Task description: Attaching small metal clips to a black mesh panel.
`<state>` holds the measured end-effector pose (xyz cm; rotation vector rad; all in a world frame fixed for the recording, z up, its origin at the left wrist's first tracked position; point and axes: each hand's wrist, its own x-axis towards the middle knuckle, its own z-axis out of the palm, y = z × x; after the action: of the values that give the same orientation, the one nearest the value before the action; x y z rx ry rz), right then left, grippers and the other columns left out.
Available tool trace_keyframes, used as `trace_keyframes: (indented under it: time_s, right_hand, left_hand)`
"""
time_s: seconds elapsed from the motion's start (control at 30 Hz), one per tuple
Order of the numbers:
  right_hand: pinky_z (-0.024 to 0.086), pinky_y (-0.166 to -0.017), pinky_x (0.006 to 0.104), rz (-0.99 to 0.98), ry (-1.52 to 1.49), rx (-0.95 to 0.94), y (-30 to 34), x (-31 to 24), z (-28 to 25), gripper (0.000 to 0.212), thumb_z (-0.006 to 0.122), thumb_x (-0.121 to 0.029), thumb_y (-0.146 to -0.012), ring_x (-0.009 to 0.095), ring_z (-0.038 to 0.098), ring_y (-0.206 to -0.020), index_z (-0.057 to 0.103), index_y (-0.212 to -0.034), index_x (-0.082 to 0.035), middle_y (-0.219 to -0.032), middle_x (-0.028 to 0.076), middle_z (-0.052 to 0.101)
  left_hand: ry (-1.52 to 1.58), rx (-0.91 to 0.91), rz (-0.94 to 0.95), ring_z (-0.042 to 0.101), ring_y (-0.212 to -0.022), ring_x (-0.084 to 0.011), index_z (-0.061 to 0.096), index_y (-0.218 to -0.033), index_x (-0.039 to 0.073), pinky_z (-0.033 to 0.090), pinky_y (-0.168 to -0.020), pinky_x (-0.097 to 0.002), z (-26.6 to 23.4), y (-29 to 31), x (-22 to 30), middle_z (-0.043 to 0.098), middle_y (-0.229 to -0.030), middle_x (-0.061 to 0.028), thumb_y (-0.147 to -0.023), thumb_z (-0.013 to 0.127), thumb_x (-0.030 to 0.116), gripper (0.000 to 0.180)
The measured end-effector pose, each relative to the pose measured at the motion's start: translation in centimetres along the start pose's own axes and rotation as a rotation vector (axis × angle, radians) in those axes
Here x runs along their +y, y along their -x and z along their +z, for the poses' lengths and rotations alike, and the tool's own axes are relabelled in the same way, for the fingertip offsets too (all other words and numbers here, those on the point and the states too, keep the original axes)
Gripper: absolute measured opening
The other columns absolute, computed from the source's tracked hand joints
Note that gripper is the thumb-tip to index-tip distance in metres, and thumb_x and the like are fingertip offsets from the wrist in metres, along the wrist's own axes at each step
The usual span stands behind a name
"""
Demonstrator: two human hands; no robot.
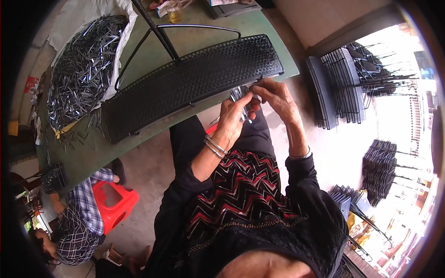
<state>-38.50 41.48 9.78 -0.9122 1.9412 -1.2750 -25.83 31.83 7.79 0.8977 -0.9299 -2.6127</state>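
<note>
A long black perforated metal panel (185,83) lies across the table's near edge, its wire frame and rod stretching away from me. Just below its right end, my left hand (234,113) is closed around a bunch of thin shiny metal strips (238,94). My right hand (279,99) is beside it, with thumb and fingers pinched together at the panel's lower right edge. Whatever sits between those fingertips is too small to make out. Small dark tabs (192,104) stick out along the panel's near edge.
On the left of the green table (153,129) an open white sack (127,23) holds a heap of dark metal strips (88,69). A glass of yellowish liquid (174,16) stands at the back. Similar panels (340,88) are stacked at right. A person sits near a red stool (116,204).
</note>
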Motion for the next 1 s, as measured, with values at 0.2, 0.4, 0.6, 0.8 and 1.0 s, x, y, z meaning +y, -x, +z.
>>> trace_keyframes:
  time_s: [0.2,0.4,0.6,0.8,1.0]
  right_hand:
    - [0.046,-0.067,0.0256,0.059,-0.128,0.069,0.2,0.3,-0.2,0.026,0.061,-0.021,-0.09,0.011,0.056,-0.073,0.066,-0.095,0.004,-0.078,0.004,0.063]
    - [0.05,-0.07,0.0254,0.021,-0.12,-0.002,0.3,0.2,-1.0,0.02,0.059,-0.012,-0.09,0.011,0.061,-0.076,0.063,-0.097,0.006,-0.081,0.007,0.065]
    - [0.053,-0.067,0.0256,-0.086,-0.018,0.437,0.2,-0.4,-1.8,0.014,0.056,-0.005,-0.089,0.015,0.067,-0.071,0.062,-0.095,0.006,-0.076,0.011,0.067]
    - [0.052,-0.067,0.0252,-0.171,0.135,0.773,-2.2,1.4,-3.5,0.013,0.059,-0.009,-0.09,0.015,0.069,-0.071,0.061,-0.096,0.003,-0.076,0.01,0.068]
    - [0.051,-0.064,0.0288,-0.279,0.369,0.88,-3.8,2.9,-3.9,0.009,0.059,-0.008,-0.089,0.02,0.069,-0.07,0.062,-0.094,-0.001,-0.077,0.01,0.068]
  left_hand:
    - [-0.064,0.049,0.003,0.062,-0.064,-0.0132,0.064,-0.096,0.006,0.043,-0.046,-0.0246,0.3,0.1,-0.1,0.066,-0.079,-0.0047,-0.088,0.064,0.015,0.012]
    - [-0.12,0.037,0.031,0.061,-0.063,-0.0115,0.065,-0.095,0.003,0.04,-0.043,-0.0235,0.4,-0.1,-0.5,0.068,-0.081,-0.0063,-0.088,0.064,0.015,0.014]
    - [0.001,0.128,-0.039,0.067,-0.07,-0.0188,0.064,-0.1,0.002,0.057,-0.054,-0.0321,-0.4,-1.4,-0.1,0.067,-0.081,-0.0084,-0.089,0.066,0.022,0.023]
    - [0.028,0.1,-0.082,0.067,-0.073,-0.0211,0.063,-0.103,0.001,0.058,-0.06,-0.0352,-1.4,-2.8,-0.2,0.067,-0.085,-0.0126,-0.09,0.064,0.021,0.024]
    - [0.117,0.09,-0.105,0.067,-0.079,-0.0231,0.06,-0.104,0.001,0.059,-0.07,-0.0384,-1.4,-3.0,-0.6,0.066,-0.091,-0.0153,-0.093,0.058,0.017,0.02]
